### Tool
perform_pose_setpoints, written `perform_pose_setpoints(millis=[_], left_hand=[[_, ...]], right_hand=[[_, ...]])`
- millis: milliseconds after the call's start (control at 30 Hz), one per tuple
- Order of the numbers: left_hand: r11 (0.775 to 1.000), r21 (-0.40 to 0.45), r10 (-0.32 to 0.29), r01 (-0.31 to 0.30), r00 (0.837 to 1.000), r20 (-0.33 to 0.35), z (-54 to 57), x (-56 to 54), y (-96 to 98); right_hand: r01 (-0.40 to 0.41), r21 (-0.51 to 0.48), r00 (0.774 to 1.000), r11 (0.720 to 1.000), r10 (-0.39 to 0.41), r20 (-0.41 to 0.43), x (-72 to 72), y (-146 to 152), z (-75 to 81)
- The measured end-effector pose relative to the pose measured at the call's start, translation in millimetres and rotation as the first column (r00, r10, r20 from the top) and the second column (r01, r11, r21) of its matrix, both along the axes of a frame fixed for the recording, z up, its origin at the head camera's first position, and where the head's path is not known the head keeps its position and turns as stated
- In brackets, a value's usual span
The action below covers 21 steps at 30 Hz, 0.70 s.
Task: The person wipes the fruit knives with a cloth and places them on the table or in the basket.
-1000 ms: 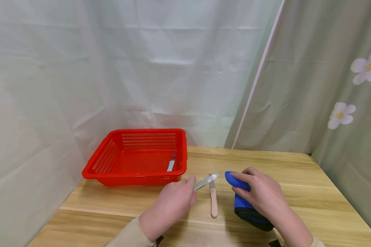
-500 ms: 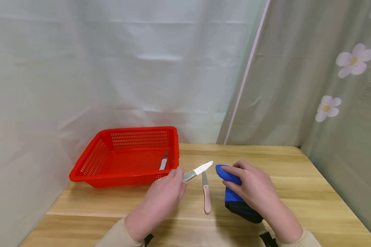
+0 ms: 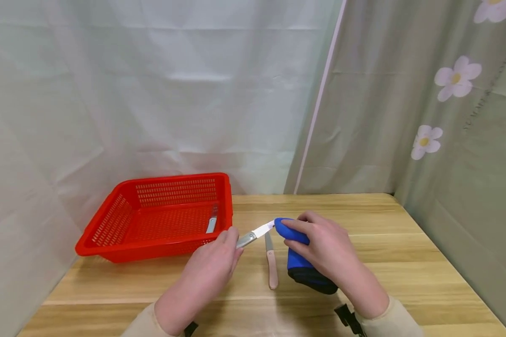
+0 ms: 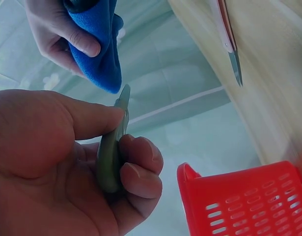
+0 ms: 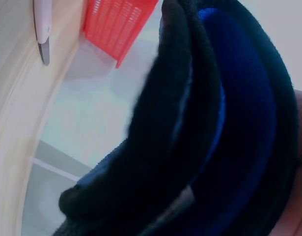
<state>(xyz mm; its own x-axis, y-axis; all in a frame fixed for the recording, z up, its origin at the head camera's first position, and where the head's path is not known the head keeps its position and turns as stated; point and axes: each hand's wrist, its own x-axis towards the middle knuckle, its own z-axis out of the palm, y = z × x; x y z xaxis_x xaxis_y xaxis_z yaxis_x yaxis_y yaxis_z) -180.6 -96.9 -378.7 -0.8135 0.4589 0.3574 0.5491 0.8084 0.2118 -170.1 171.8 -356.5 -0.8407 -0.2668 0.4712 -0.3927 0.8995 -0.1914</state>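
My left hand (image 3: 211,264) grips a small knife by its grey-green handle (image 4: 109,160), thumb on one side and fingers curled round the other. Its blade (image 3: 262,230) points up and to the right. In my right hand (image 3: 322,238), fingers and thumb pinch a folded blue cloth (image 3: 297,260) with black edging; its folds hang below the hand and fill much of the right wrist view. A corner of the cloth meets the blade's tip in the head view. Beneath them, a second knife with a pink handle (image 3: 272,271) lies on the wooden table.
A red perforated basket (image 3: 153,254) stands at the left of the table (image 3: 388,262). Inside it, near the right wall, lies another knife with a pale handle (image 3: 211,225). Pale curtains (image 3: 185,93) close off the back and sides.
The gap between cloth and blade tip has closed as my right hand moved left toward the knife. The head view has turned slightly right. Both hands keep their holds.
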Motion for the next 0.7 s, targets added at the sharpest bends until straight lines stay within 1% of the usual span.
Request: perform_pose_setpoints(millis=[167,233,400,600,700], left_hand=[[1.0,0.003,-0.011,0.011,1.0,-0.023,0.3,0.6,-2.0],[1.0,-0.001,-0.018,0.018,0.999,-0.045,0.2,0.9,-2.8],[1.0,-0.017,-0.025,0.023,0.996,-0.083,2.2,2.2,-2.9],[1.0,-0.012,-0.026,0.026,0.997,-0.075,3.3,2.5,-1.6],[1.0,-0.015,-0.017,0.016,0.999,-0.051,4.3,2.8,-0.6]], right_hand=[[-0.008,-0.022,1.0,1.0,0.008,-0.017,1.3,-4,1.7],[-0.013,-0.03,0.999,0.999,0.012,-0.03,2.5,-5,2.0],[-0.025,-0.038,0.996,0.999,0.022,-0.086,2.4,-7,0.7],[-0.047,-0.026,0.991,0.999,0.043,-0.125,0.3,-11,-1.9],[-0.055,-0.022,0.989,0.998,0.052,-0.139,-0.2,-14,-2.2]])
